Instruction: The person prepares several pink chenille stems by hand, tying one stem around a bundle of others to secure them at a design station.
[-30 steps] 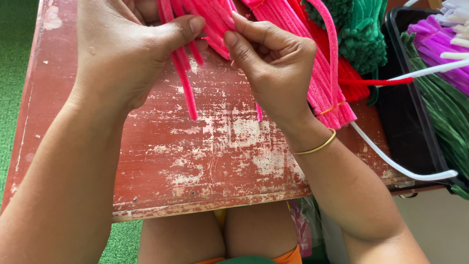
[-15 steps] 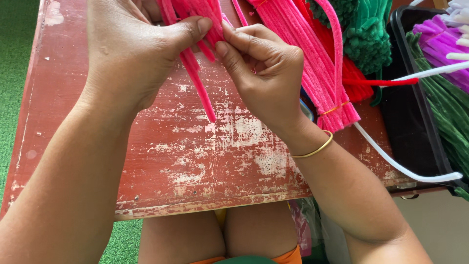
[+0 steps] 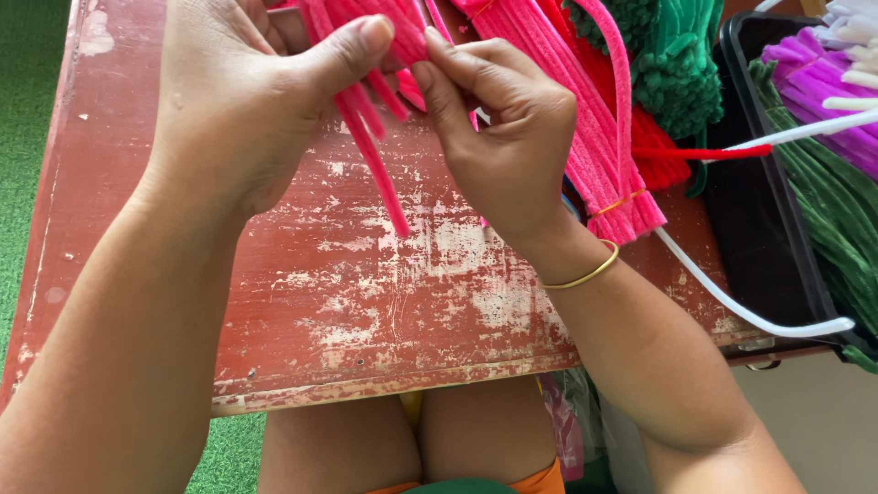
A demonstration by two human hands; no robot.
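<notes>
Above the worn red table, we see the left hand closed around a small bunch of pink pipe cleaners, thumb pressed over the strands so that their loose ends hang down toward the tabletop. Close beside it, the right hand pinches the same bunch between thumb and fingertips, a thin gold bangle on its wrist. Compared with a second earlier, we note that the right fingers have worked further in against the left thumb, while the hanging ends appear slightly lower and more gathered; we judge that the strands are being drawn together and twisted rather than sorted. Just right of the hands lies a larger bundle of pink pipe cleaners, then red ones and dark green ones. At the table's right edge, a black tray holds green stems and purple stems, with a white stem curving across its rim.
</notes>
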